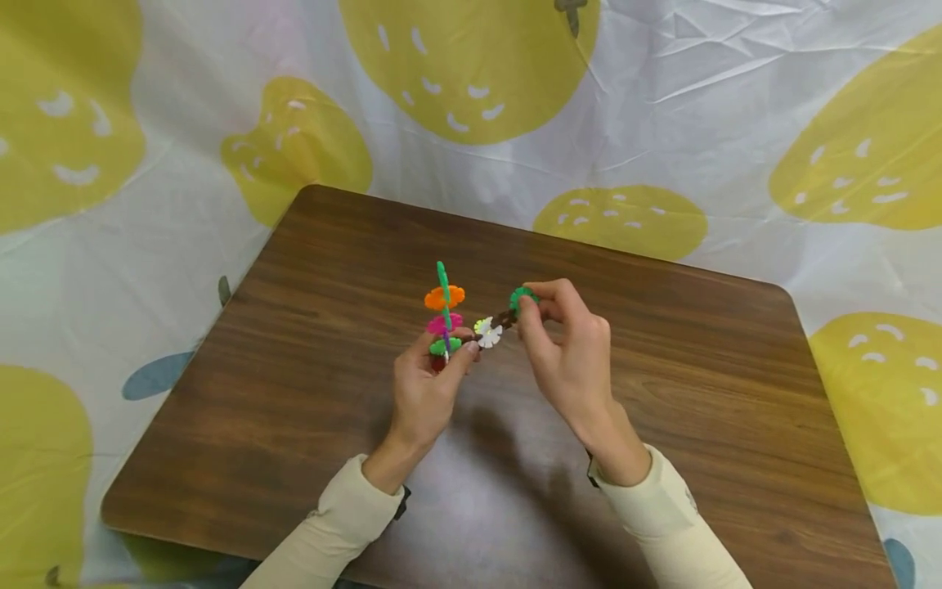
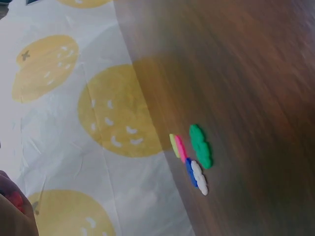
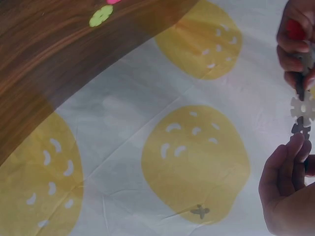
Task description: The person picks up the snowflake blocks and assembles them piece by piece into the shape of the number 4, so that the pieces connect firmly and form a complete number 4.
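My left hand [image 1: 424, 394] holds an assembled string of interlocking notched plastic discs. Above its fingers rises an upright stack with an orange disc [image 1: 445, 297], a pink disc [image 1: 445, 324] and a green disc at the top. A light green disc [image 1: 445, 347] sits by the fingers, a dark red piece below it. From that hand a branch of brown pieces and a white disc [image 1: 489, 334] reaches right. At its far end my right hand [image 1: 572, 360] pinches a green disc [image 1: 522, 298] between thumb and finger. The left fingers partly cover the lower pieces.
Loose discs lie near the edge of the brown wooden table [image 1: 309, 270]: a green piece [image 2: 200, 146] and a white one [image 2: 199, 178] among others in the left wrist view, and a yellow-green disc [image 3: 101, 16] in the right wrist view. A lemon-print cloth [image 1: 471, 172] surrounds the table.
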The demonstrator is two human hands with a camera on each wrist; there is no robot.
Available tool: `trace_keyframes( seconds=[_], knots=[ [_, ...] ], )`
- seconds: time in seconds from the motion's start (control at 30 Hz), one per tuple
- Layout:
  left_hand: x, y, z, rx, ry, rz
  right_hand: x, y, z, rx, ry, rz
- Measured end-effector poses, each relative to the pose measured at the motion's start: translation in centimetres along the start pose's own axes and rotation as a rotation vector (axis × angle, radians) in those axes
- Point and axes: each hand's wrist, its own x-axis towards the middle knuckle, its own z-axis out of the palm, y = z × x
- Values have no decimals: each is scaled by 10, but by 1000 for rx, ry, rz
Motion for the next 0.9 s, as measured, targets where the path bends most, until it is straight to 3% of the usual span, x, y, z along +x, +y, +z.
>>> trace_keyframes(
  seconds=[0.33, 0.63, 0.9],
  knots=[
    [0, 2, 2, 23, 0, 40, 0, 0, -5, 18, -9, 22],
    [0, 0, 2, 48, 0, 35, -5, 4, -1, 163, -11, 94],
    [-2, -3, 3, 47, -3, 42, -4, 1, -1, 99, -15, 50]
  ],
)
